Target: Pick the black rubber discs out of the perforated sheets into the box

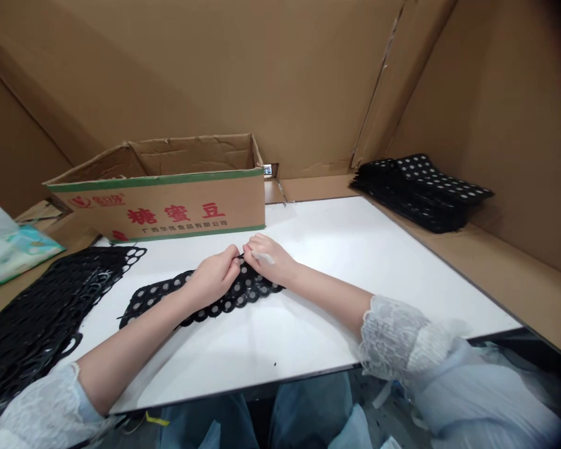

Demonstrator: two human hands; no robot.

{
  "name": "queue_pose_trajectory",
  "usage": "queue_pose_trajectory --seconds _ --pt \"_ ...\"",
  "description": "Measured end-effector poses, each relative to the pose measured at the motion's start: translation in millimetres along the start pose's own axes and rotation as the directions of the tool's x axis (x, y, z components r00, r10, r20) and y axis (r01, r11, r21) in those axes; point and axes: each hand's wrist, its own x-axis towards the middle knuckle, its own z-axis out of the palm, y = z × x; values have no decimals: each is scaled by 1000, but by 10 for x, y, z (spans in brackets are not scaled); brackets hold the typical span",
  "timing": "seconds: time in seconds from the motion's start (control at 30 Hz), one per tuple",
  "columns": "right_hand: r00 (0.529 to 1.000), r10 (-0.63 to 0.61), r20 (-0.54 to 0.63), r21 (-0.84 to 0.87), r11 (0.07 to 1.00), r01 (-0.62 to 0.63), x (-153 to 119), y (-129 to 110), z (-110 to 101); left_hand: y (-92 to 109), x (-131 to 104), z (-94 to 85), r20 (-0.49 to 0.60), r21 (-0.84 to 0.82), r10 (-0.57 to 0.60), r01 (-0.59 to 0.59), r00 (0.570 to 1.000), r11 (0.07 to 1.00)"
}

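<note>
A black sheet with rows of pale round dots point(240, 296) lies on the white board in the middle of the view. At its far edge my left hand point(216, 274) is closed, the fingers pinching the sheet. Right beside it my right hand point(267, 257) is curled into a pinch on the same edge, with a whitish patch on its back. The two hands nearly touch. What lies between the fingertips is too small to make out. Part of the sheet is hidden under my left hand and forearm.
An open cardboard box point(168, 206) with red print stands behind the hands. Black sheets with round holes point(42, 312) are piled at the left, near a green and white packet point(19, 252). Dotted black sheets point(421, 187) are stacked at the back right. Cardboard walls point(215, 68) surround the white board point(327, 337).
</note>
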Motion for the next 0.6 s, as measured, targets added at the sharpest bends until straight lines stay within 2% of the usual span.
queue_pose_trajectory --seconds 0.1,0.17,0.23,0.33,0.4,0.5,0.6 --pt "986 163 40 233 958 -167 -27 -35 -85 -90 20 -64 -1 -23 19 -19 1000 1000" --pt "946 305 107 367 873 -323 -65 -59 -130 -149 30 -98 1 -13 25 -25 1000 1000" --pt "911 391 132 432 804 -408 -94 -69 -155 -183 35 -122 25 21 19 -19 1000 1000" --pt "902 420 98 471 780 -413 -101 -58 -170 -177 47 -140 95 81 1 -8 995 997" --pt "900 430 77 478 776 -411 -92 -44 -180 -149 61 -141 111 78 46 -55 993 995" --pt "895 439 75 487 767 -417 -86 -35 -192 -105 80 -125 78 -6 152 -152 985 988" --pt "899 431 75 506 761 -407 -94 -54 -190 -67 78 -99 94 -143 122 -108 988 984"
